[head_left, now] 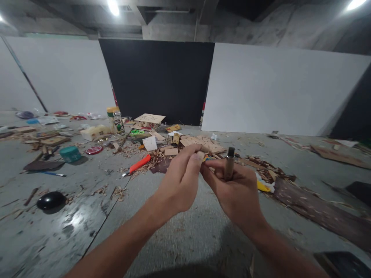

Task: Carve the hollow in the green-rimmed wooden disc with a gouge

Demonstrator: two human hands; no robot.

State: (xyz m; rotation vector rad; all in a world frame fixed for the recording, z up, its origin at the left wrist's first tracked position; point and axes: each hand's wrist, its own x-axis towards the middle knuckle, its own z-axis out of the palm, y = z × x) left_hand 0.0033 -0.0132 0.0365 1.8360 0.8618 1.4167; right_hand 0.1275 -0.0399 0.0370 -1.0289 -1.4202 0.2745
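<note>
My left hand (184, 175) is closed in a pinch, thumb against fingers, at the middle of the view. Whatever it holds is small and mostly hidden by the fingers. Close beside it, my right hand (239, 189) has its fingers curled round a short brown cylindrical handle with a black end (229, 164), which sticks up between the fingers. The fingertips of both hands nearly meet, and the handle's other end cannot be seen. An orange utility knife (140, 164) lies on the floor left of my left hand, among wood shavings (156, 157).
A teal jar (70, 154), a red lid (94, 150) and a glossy black dome (51, 201) sit on the left. Farther back are a yellow-topped bottle (115, 120) and a thin wooden board (150, 118). A brown strip (321, 216) runs along the right. Panels stand behind.
</note>
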